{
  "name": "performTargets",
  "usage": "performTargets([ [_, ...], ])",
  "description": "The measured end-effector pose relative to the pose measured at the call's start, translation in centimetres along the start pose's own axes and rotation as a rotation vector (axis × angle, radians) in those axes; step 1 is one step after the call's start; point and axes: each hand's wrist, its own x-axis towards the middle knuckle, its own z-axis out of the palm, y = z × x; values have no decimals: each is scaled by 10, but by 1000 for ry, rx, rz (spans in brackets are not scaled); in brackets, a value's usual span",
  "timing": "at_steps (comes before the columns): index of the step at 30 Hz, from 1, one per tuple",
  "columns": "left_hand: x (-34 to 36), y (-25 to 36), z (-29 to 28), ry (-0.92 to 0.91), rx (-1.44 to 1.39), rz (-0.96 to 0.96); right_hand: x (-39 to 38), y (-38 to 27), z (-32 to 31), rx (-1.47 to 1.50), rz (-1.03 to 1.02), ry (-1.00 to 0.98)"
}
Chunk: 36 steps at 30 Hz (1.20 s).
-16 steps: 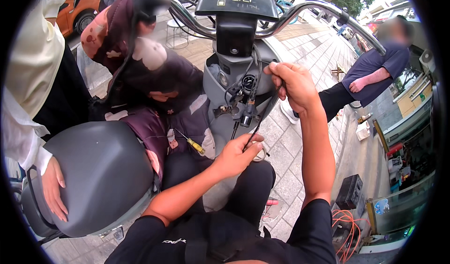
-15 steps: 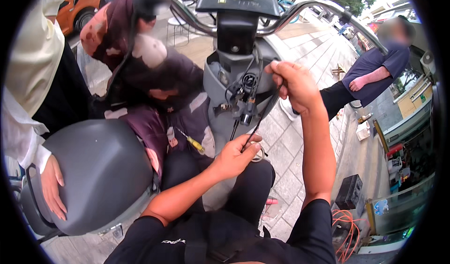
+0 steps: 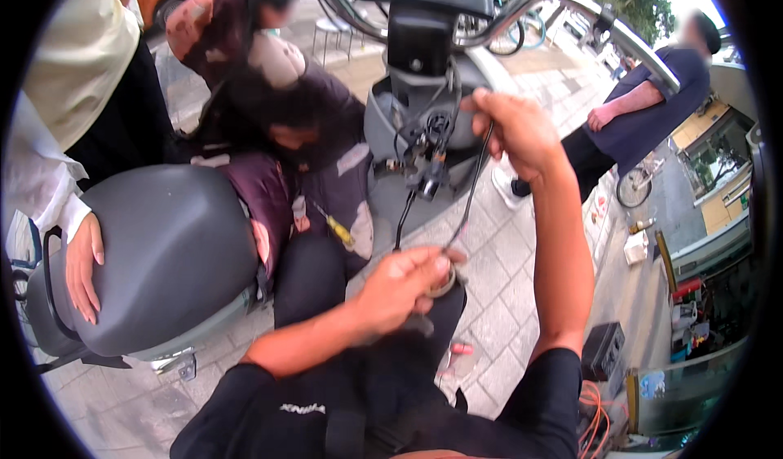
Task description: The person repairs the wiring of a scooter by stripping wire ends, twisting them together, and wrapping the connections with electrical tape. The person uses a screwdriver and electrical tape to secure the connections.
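My right hand (image 3: 515,133) is raised beside the scooter's front column, its fingers pinched on a thin black cable (image 3: 471,202). The cable runs down to my left hand (image 3: 406,289), which is closed on its lower part above my knees. A pale ring-shaped thing (image 3: 443,286), like a roll of tape, sits at the left fingers; I cannot tell its kind for sure. Exposed wiring and connectors (image 3: 428,161) hang from the opened grey front panel of the scooter. Another black cable (image 3: 402,222) drops from them behind my left hand.
A yellow-handled screwdriver (image 3: 339,231) lies on the patterned scooter cover (image 3: 355,186). To the left, a person's hand (image 3: 84,267) rests on the grey seat (image 3: 175,247). Another person (image 3: 652,108) stands at right. A black box (image 3: 603,349) and orange cord (image 3: 594,418) lie lower right.
My left hand has moved slightly down, and the cable between my hands hangs lower. My right hand stays pinched near the panel. The view has shifted a little; the person at right has shifted.
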Motion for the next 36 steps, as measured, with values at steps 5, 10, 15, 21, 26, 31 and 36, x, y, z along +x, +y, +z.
performTargets([
  [5,-7,0,24,-117,-196,106,-4,-23,3,-398,-58,82],
  [10,-3,18,31,-115,-279,174,-5,-24,5,-570,-204,251],
  [15,4,20,29,-140,-312,199,14,-7,11,-626,-256,266],
  [21,3,7,23,-125,-339,169,-7,-28,12,-922,-383,340],
  [26,10,8,21,-221,-377,153,-12,-20,25,-751,-453,446],
  [31,8,10,17,-172,-364,146,-1,-12,38,-803,-596,462],
  [36,12,11,16,-181,-386,115,-3,-2,25,-768,-594,501],
])
